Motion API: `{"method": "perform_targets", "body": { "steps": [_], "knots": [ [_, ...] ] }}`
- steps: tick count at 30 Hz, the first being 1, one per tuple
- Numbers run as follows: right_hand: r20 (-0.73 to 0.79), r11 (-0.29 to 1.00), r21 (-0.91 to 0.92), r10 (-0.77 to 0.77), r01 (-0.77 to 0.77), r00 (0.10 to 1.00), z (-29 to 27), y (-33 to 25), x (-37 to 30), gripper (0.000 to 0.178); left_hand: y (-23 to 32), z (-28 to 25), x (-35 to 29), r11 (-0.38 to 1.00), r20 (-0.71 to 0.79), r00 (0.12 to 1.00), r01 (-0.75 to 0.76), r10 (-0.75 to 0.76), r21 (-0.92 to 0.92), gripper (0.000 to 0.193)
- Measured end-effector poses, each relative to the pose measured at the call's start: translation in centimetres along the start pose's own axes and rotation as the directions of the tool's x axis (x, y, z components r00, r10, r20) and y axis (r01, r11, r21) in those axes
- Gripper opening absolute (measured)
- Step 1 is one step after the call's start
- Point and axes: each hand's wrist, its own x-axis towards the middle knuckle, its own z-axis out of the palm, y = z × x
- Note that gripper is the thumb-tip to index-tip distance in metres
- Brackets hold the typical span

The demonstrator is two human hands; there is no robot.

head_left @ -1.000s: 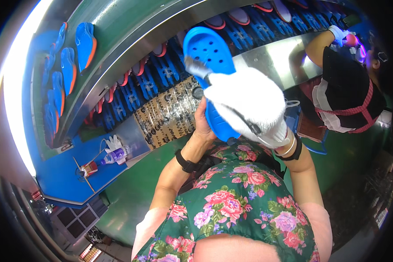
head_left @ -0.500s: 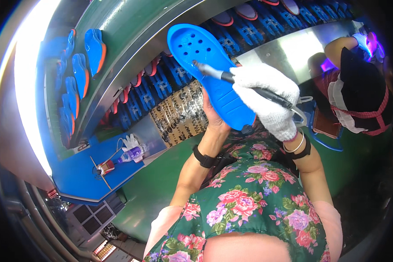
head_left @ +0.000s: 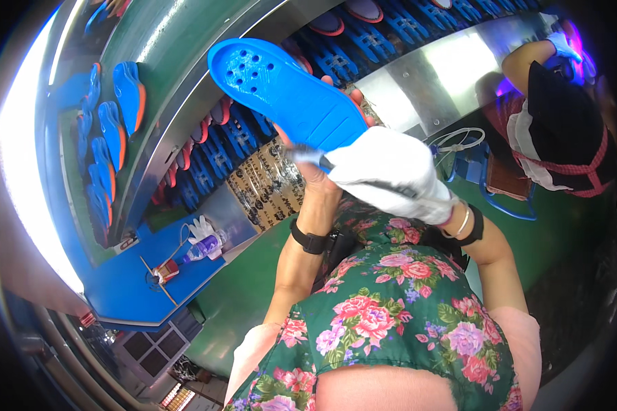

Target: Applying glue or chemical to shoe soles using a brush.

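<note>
A blue shoe sole (head_left: 291,99) with a cluster of round holes at its forefoot lies across my bare left hand (head_left: 317,170). My left fingers wrap round it from beneath, and their tips show at its far edge. The forefoot looks wet and shiny. My right hand (head_left: 389,168), in a white knitted glove, is closed on a brush (head_left: 307,157) with a dark handle. The brush tip is smeared by motion, close to the near edge of the sole and my left palm. The glove hides the sole's heel end.
Blue soles with orange edges (head_left: 129,96) stand on a green belt (head_left: 164,51) at left. Behind are blue racks (head_left: 236,137) holding shoe parts. A blue table (head_left: 134,288) bears a purple-labelled bottle (head_left: 206,245). At right sits another person (head_left: 562,130), near a blue-framed stool (head_left: 507,185).
The sole has moved left and tilted flatter. The brush has left the sole's forefoot and dropped toward its near edge, with my right hand lower and turned.
</note>
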Motion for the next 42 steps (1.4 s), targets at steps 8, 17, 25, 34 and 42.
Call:
{"method": "perform_targets", "body": {
  "steps": [8, 17, 25, 34, 42],
  "knots": [
    [0.089, 0.994, -0.073, -0.077, 0.083, 0.993, -0.9, 0.1, -0.9, 0.024, 0.4, -0.7, 0.5, 0.998, 0.034, 0.998, -0.06, 0.059, 0.018, 0.102],
    [0.176, 0.998, -0.056, -0.013, 0.023, 0.984, -1.6, -0.2, -2.1, 0.022, 1.7, 0.1, -0.1, 0.992, -0.117, 0.992, -0.037, 0.052, 0.125, 0.104],
    [0.155, 0.982, -0.135, -0.112, 0.133, 0.982, -1.0, 0.0, -3.6, 0.027, 1.7, 0.4, -0.8, 0.995, -0.041, 0.995, 0.094, -0.093, 0.028, 0.11],
    [0.104, 0.911, 0.282, 0.283, -0.301, 0.953, -1.5, -0.7, -3.6, 0.015, 3.2, 0.3, -1.9, 0.949, -0.112, 0.948, 0.306, -0.297, 0.073, 0.109],
    [0.281, 0.998, 0.009, -0.064, 0.064, 0.958, -1.5, -1.7, -4.2, 0.028, 4.2, 0.7, -1.1, 0.838, -0.198, 0.864, 0.499, -0.463, 0.218, 0.114]
  ]
}}
